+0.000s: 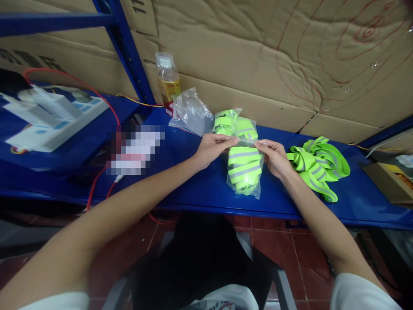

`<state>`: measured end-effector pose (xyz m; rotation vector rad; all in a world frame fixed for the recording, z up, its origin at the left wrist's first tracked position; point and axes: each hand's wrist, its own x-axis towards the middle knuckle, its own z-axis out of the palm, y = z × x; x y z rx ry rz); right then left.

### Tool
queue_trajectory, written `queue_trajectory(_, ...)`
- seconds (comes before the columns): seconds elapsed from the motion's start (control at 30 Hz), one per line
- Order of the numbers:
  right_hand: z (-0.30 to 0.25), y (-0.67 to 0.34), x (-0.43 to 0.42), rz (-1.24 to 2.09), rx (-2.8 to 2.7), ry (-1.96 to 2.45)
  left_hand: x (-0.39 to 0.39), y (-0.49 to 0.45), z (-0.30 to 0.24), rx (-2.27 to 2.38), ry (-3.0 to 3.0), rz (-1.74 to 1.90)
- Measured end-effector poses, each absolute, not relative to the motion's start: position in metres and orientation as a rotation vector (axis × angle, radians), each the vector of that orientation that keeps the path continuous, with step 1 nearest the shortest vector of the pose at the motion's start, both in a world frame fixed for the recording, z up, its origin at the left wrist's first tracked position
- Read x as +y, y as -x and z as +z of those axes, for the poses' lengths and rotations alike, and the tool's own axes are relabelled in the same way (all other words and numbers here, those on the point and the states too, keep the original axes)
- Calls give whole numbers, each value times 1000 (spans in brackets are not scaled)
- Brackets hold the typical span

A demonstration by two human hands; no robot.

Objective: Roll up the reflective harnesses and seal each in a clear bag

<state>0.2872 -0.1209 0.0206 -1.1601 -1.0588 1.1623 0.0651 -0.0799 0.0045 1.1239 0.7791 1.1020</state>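
Left hand (pixel 214 148) and right hand (pixel 275 157) are pinching the mouth of a strap-filled clear bag (pixel 244 170), centre frame, seal unclear; bagged bundles (pixel 226 122) are lying just above, loose reflective straps (pixel 318 161) right, unbagged.

The light is rather dim, with deep shadow at six o'clock. Slight glare lies on the bag of neon bands (pixel 244 168). Edges look stretched; a patch (pixel 137 150) at nine o'clock is pixelated.

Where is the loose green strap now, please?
In the head view, the loose green strap lies on the blue tabletop, right of the right hand and the bagged strap.
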Motion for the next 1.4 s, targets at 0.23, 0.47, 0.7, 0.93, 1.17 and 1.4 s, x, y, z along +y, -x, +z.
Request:
queue_trajectory(0.23,17,-282,-122,1132,-1095,1197,-82,-65,2,807,-1183,1142)
queue_trajectory(0.47,14,-286,-123,1017,-1266,1150,-82,-66,4,833,-1151,966)
queue_trajectory(0.7,11,-284,-123,1126,-1299,1245,-81,-65,-5,850,-1453,1054)
queue_trajectory(0.93,14,-284,-126,1029,-1376,1191,-82,-64,-3,836,-1470,1002)
queue_trajectory(1.17,14,-283,-127,985,-1404,1225,-85,-62,1,821,-1505,929)
queue_trajectory(1.4,14,-283,-128,1126,-1412,1268,-83,-64,-7,719,-1592,929)
